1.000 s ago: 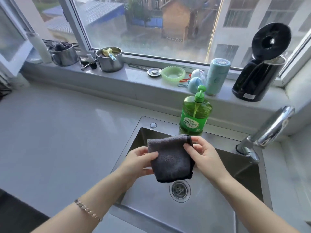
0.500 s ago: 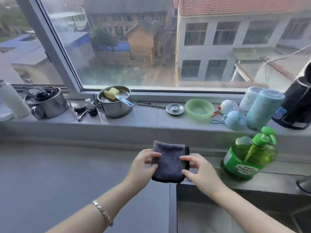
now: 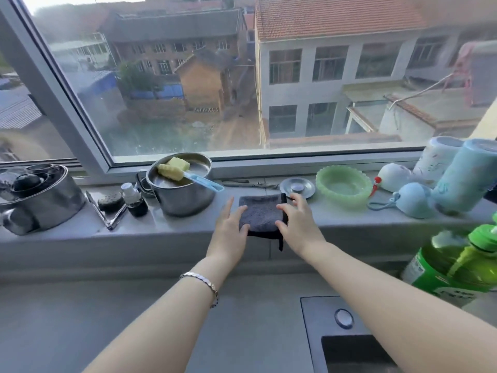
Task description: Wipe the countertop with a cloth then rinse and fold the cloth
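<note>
A dark grey cloth, folded into a small square, lies flat on the grey windowsill, its front edge hanging slightly over the ledge. My left hand rests at its left edge with fingers spread and the thumb on the fabric. At the right edge is my right hand, fingers apart, thumb lying on the cloth. Neither hand grips it. The grey countertop lies below my forearms, and a corner of the steel sink shows at the bottom right.
Left of the cloth stands a steel pot with a yellow sponge brush on it. A small metal lid and a green dish sit to its right. A green soap bottle stands at the right, another steel pot far left.
The folded cloth went from above the sink, held in both hands, up onto the windowsill. My fingers have spread and let go of it. The view has tilted up toward the window.
</note>
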The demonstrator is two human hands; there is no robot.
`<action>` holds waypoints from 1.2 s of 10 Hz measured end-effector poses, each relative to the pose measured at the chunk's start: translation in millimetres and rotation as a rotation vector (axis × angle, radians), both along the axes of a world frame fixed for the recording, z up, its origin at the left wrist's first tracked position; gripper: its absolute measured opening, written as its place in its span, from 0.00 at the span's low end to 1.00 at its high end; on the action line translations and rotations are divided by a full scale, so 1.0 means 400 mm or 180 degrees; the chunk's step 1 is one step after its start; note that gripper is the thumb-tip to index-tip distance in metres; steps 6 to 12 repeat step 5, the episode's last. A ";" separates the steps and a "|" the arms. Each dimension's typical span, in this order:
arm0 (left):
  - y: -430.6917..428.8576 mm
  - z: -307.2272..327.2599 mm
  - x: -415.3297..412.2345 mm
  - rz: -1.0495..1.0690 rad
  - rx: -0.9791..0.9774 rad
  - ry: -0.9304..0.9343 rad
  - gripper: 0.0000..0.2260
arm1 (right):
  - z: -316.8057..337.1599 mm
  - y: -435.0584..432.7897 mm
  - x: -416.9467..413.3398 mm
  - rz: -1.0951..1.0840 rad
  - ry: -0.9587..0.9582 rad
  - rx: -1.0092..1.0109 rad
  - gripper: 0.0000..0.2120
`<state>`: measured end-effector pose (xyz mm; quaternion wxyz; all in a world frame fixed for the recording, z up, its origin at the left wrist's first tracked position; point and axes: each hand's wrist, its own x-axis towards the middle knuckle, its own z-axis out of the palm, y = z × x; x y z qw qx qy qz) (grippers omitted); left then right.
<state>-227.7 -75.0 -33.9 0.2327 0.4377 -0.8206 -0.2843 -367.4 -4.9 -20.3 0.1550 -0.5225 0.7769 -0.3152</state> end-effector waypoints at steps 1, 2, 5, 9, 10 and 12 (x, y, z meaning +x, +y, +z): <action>0.040 -0.021 0.017 -0.0438 -0.0946 -0.0454 0.17 | -0.021 0.027 0.026 0.0072 0.0931 -0.0079 0.16; 0.066 -0.040 0.031 -0.0782 -0.0929 -0.1453 0.23 | -0.037 0.045 0.044 0.0492 0.1341 0.0606 0.23; 0.144 0.037 0.058 -0.0788 -0.0069 -0.1559 0.26 | 0.027 0.114 0.060 0.0621 0.1164 0.1253 0.22; 0.144 0.037 0.058 -0.0788 -0.0069 -0.1559 0.26 | 0.027 0.114 0.060 0.0621 0.1164 0.1253 0.22; 0.144 0.037 0.058 -0.0788 -0.0069 -0.1559 0.26 | 0.027 0.114 0.060 0.0621 0.1164 0.1253 0.22; 0.144 0.037 0.058 -0.0788 -0.0069 -0.1559 0.26 | 0.027 0.114 0.060 0.0621 0.1164 0.1253 0.22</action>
